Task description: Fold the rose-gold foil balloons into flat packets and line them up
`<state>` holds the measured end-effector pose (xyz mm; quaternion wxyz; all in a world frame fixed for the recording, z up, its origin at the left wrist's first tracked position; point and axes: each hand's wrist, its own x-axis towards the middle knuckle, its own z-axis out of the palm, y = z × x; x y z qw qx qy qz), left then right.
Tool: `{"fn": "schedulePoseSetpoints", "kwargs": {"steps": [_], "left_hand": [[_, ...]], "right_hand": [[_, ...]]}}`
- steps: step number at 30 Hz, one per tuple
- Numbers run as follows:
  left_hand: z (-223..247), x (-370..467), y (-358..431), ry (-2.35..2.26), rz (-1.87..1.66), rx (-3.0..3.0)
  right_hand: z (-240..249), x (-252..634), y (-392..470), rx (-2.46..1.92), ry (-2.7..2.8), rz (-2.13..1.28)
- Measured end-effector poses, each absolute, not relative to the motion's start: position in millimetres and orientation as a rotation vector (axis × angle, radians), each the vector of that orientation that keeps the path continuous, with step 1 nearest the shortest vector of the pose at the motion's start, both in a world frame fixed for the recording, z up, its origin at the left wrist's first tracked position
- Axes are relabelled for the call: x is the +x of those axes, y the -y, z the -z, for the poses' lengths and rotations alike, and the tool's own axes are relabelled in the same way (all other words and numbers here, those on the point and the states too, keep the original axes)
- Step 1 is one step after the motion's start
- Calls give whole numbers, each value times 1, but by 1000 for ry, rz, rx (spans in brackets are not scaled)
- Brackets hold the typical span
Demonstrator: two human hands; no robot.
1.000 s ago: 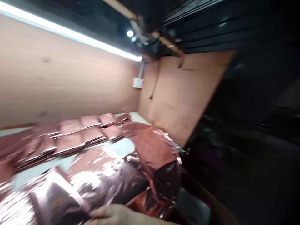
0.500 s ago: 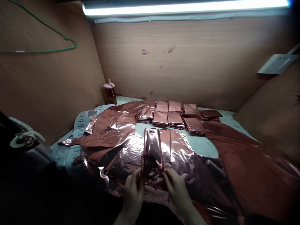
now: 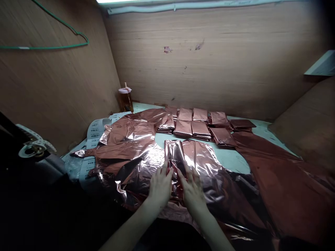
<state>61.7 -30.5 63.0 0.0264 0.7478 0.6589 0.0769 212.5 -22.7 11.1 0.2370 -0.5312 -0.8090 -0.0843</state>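
A narrow folded strip of a rose-gold foil balloon (image 3: 175,149) lies in front of me, its far end flat on wider sheets of the same shiny foil. My left hand (image 3: 160,184) rests on the strip's left side with fingers stretched forward. On its right side lies my right hand (image 3: 193,191), fingers spread and pressed down on the foil. Both hands partly cover the near half of the strip. Around them spread large flat foil balloons (image 3: 125,136), and one long sheet (image 3: 282,181) reaches to the right.
Several small folded foil packets (image 3: 200,128) sit in two rows at the back of the pale table (image 3: 235,162). A lidded drink cup (image 3: 126,100) stands in the back left corner, near printed label sheets (image 3: 96,129). A green hanger (image 3: 52,47) hangs on the left wooden wall.
Both hands have moved forward from the strip's near end onto its middle. Their fingers went from gripping its sides to lying flat. The camera view has tilted down a little.
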Motion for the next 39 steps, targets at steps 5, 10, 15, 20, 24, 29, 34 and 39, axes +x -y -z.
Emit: {"fn": "schedulePoseSetpoints", "kwargs": {"steps": [5,10,15,20,24,29,34,39], "left_hand": [[-57,35,17,-1498,-135,2570],[-50,30,43,-1414,-190,2559],[-62,13,47,-1160,-263,2617],[-51,4,54,-1144,-567,2721],[-35,10,73,-1051,-964,2780],[-30,19,75,-1185,-1260,2498],[-37,42,59,-1775,-1160,1919],[-51,62,44,-2116,-831,1588]], "right_hand": [[-10,232,14,-1197,2300,-31],[-18,229,31,-1256,2123,-38],[-30,240,18,-1016,2334,-104],[-56,275,33,-799,2634,-601],[-53,286,63,-719,2704,-575],[-36,276,46,-689,2390,-602],[-34,250,19,-1177,1905,-738],[-37,210,6,-1747,1746,-454]]}}
